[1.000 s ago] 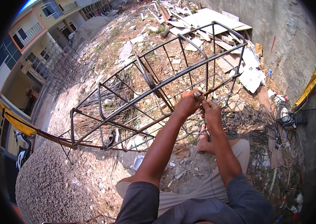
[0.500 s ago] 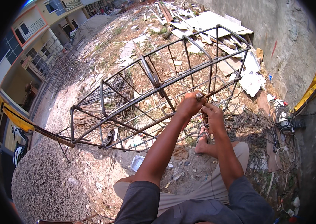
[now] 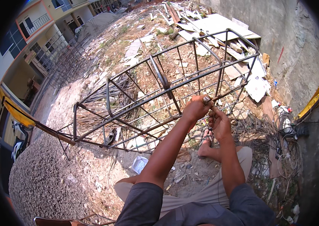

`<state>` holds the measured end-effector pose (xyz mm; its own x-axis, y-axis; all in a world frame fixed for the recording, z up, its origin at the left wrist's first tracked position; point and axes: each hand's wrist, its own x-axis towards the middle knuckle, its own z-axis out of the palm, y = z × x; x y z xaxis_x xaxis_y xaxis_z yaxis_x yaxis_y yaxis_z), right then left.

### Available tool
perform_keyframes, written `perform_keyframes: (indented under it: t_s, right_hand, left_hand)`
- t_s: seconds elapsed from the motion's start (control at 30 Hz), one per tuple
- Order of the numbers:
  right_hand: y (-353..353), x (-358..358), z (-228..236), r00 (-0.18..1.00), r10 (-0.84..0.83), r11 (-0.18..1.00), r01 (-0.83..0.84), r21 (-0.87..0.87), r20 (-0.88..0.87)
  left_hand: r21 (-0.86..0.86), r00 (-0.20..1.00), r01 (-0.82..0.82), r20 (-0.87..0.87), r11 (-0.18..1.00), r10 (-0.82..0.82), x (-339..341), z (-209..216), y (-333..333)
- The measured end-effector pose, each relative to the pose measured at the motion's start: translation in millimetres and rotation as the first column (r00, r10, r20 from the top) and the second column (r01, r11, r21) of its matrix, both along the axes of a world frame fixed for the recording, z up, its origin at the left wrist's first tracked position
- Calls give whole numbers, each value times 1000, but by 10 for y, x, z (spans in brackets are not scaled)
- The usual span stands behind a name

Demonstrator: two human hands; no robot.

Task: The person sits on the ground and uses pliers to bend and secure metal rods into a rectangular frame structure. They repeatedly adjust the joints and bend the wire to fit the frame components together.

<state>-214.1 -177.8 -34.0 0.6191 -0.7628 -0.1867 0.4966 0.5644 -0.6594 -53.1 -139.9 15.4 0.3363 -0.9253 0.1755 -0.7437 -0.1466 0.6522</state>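
This is an open-air building site, a rough yard between a bare concrete wall (image 3: 299, 49) and a low-rise building with balconies (image 3: 35, 34). A long cage of steel reinforcing bars (image 3: 159, 98) lies across dirt ground, with more bundled bars (image 3: 103, 101) behind it, a heap of grey gravel (image 3: 46, 177) on one side, and broken boards and sheets of scrap (image 3: 212, 30) piled at the far end. Tangled wires and cables (image 3: 284, 132) trail along the foot of the wall, and strong sunlight throws hard shadows over everything.
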Motion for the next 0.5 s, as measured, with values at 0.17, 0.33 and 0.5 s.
perform_keyframes:
  t_s: [0.17,0.33,0.5]
  right_hand:
    - [91,188,-449,978,-91,919,10,-395,-186]
    - [432,519,-541,851,-217,624,-256,-738,-478]
    - [511,797,-767,676,-586,476,-161,-865,-448]
  left_hand:
    - [45,1000,-21,-12,999,22,-67,111,-4]
    - [77,999,-28,-35,997,31,-48,110,25]
    - [25,1000,-17,-14,1000,18,41,-35,-35]
